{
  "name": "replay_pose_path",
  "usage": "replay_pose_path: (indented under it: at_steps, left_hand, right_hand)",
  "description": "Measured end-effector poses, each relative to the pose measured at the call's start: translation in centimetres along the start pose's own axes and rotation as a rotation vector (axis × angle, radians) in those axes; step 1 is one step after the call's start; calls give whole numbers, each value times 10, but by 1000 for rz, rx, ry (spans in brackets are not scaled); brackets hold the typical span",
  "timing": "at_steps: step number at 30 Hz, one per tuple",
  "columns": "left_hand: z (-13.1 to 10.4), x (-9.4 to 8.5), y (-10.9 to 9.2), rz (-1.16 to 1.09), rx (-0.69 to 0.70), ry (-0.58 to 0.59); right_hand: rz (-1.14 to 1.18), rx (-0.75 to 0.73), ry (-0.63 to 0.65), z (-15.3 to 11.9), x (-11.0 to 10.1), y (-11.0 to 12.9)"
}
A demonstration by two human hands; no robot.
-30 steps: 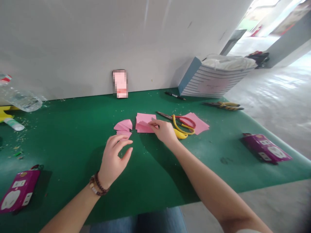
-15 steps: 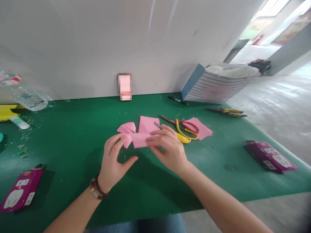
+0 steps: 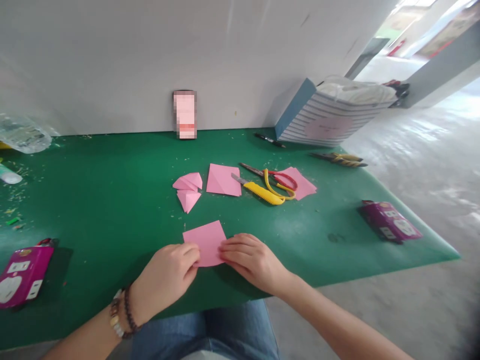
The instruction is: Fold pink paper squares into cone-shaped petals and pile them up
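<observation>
A square sheet of pink paper (image 3: pixel 206 241) lies close to the table's front edge, between both hands. My left hand (image 3: pixel 168 272) is closed at its lower left corner, with fingers curled on the paper. My right hand (image 3: pixel 255 260) grips the right side, its fingers pressed together on the edge. Beyond the sheet rest two folded pink paper pieces (image 3: pixel 188 191) and a small stack of pink squares (image 3: pixel 221 180). A yellow utility knife (image 3: pixel 262 192) has its blade tip over that stack. Scissors (image 3: pixel 279 182) with red and yellow handles lie against the knife and partly over more pink paper (image 3: pixel 302 185).
On the green table (image 3: pixel 123 200) are a purple packet (image 3: pixel 26 275) at left and another purple packet (image 3: pixel 392 221) at right. Pliers (image 3: pixel 339 159), a pen (image 3: pixel 270 140) and a striped bag (image 3: pixel 322 117) stand or lie at the back right. A phone (image 3: pixel 185 115) leans on the wall.
Both hands have come nearer to me with the pink sheet, away from the folded pieces. The left hand has closed on the sheet. The view has tilted slightly downward.
</observation>
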State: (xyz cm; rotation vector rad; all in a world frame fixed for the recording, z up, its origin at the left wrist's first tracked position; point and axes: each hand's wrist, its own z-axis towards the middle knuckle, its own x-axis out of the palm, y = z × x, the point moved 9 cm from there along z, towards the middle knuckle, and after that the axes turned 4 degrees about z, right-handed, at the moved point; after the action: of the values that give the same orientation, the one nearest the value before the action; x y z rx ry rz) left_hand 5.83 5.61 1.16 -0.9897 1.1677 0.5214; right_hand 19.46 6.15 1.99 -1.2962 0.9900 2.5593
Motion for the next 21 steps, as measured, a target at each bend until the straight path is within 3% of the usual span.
replay_pose_path:
  at_steps: [6,11,15,17,21]
  left_hand:
    - [-13,-2,11,-124,-51,-91]
    - [-7,2,11,-184,36,5]
    - [6,5,5,-247,138,89]
    - [15,1,2,-269,165,53]
    - [28,-8,7,-201,81,-113]
  right_hand:
    - [153,84,2,8,-5,-9]
    - [196,149,117,14,0,-14]
    - [88,343,84,17,-2,-35]
    - [26,435,108,23,2,-46]
    - [-77,479,227,42,17,-56]
